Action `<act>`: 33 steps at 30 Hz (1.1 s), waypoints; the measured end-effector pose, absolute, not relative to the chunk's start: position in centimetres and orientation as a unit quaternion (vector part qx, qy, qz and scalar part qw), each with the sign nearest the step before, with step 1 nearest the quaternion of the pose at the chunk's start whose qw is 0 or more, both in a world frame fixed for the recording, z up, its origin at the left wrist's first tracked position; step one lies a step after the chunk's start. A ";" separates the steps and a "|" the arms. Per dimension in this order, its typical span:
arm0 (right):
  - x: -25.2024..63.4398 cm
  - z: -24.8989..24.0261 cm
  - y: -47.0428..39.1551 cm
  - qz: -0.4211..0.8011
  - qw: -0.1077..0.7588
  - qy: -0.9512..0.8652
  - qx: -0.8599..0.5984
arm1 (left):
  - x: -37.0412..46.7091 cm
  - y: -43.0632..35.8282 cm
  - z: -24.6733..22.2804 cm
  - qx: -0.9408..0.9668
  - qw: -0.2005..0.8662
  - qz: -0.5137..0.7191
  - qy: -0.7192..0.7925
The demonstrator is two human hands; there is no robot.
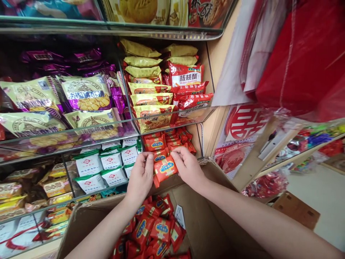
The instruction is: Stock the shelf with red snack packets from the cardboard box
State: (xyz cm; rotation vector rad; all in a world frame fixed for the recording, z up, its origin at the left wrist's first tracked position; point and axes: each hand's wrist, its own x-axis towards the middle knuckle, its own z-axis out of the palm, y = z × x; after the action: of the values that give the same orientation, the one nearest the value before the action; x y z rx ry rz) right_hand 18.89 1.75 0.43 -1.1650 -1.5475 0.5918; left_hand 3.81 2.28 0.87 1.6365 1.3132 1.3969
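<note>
A red cracker packet [165, 169] with a blue and yellow label is held upright at the front of a shelf compartment. My right hand [188, 166] pinches its upper right corner between thumb and fingers. At the packet's left edge, my left hand [142, 176] is closed, thumb against curled fingers. Behind it, more red packets [155, 143] of the same kind stand in rows in the compartment. Below my hands, an open cardboard box [212, 216] contains a loose heap of matching red packets [161, 230] and a small white slip [179, 216].
Left of the compartment are white and green packets [88, 169]. The shelf above holds walnut shortbread packets [188, 76] and purple biscuit packets [86, 94] behind a clear front strip [107, 127]. Red bags [304, 61] hang at right, and a brown carton [296, 210] lies on the floor.
</note>
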 end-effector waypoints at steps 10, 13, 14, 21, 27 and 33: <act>19.1 -0.4 2.4 0.351 0.584 -0.589 -0.435 | 5.0 2.2 1.4 0.553 0.351 0.646 0.392; 19.8 0.3 1.9 0.399 0.546 -0.613 -0.407 | 5.0 2.2 1.3 0.577 0.328 0.637 0.392; 20.0 0.6 1.6 0.425 0.530 -0.622 -0.390 | 5.0 2.1 1.3 0.588 0.320 0.630 0.395; 21.3 1.6 1.9 0.478 0.494 -0.606 -0.401 | 4.7 1.3 1.5 0.632 0.314 0.554 0.442; 22.9 1.7 6.9 0.224 0.551 -0.587 -0.550 | 4.8 1.2 0.9 0.655 0.346 0.484 0.466; 21.6 2.3 10.2 0.030 0.415 -0.676 -0.609 | 4.7 1.5 0.2 0.693 0.302 0.466 0.461</act>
State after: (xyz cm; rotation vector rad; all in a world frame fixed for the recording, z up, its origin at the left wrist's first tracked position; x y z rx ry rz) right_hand 21.65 10.19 2.27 -1.5291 -1.6975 0.0766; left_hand 4.70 1.45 0.21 1.8365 1.2213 1.2353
